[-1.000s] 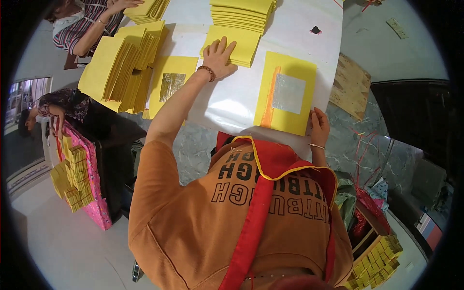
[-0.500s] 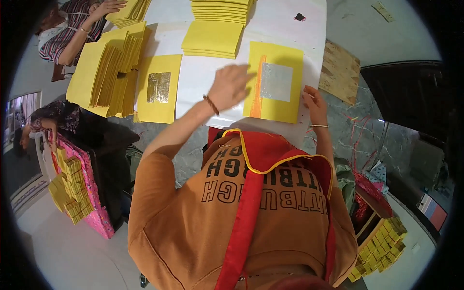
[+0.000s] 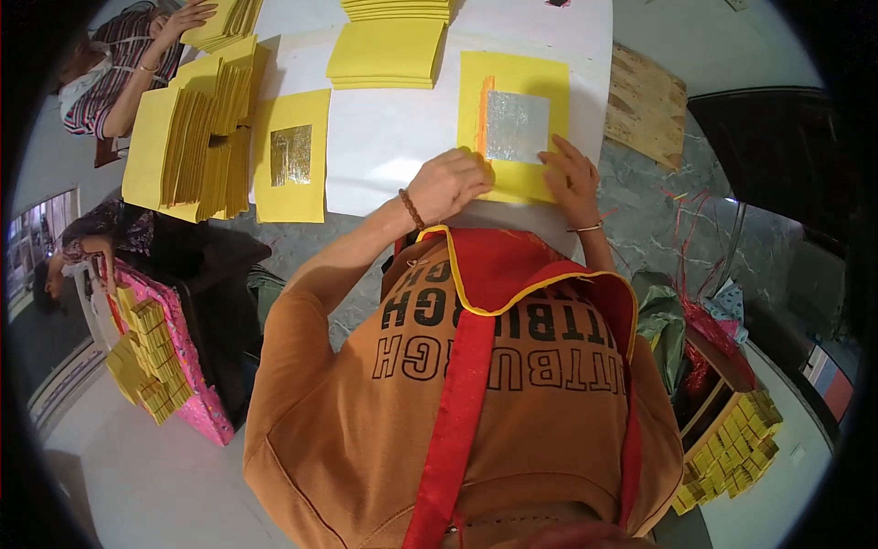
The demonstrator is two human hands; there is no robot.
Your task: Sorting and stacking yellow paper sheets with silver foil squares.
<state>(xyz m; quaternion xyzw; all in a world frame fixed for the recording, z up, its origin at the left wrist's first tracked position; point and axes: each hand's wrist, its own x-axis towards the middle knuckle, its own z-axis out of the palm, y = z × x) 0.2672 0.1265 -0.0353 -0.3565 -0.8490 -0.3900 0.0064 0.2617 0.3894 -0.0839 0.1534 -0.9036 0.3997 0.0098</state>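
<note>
A yellow paper sheet lies on the white table in front of me, with a silver foil square on it. Along the foil's left edge runs an orange strip. My left hand is at the sheet's lower left, its fingers curled together over the strip's near end; whatever they pinch is hidden. At the sheet's right edge is my right hand, fingers apart and bent, fingertips close to the foil's lower right corner.
Left of me lies another yellow sheet pile with a gold foil square, beside tall yellow paper stacks. A further yellow stack sits ahead. A co-worker's hand touches paper at the far left. A wooden board is beyond the table's right edge.
My left hand has come down from beside the strip's middle to its near end, and its fingers have curled. My right hand has moved left onto the sheet's edge.
</note>
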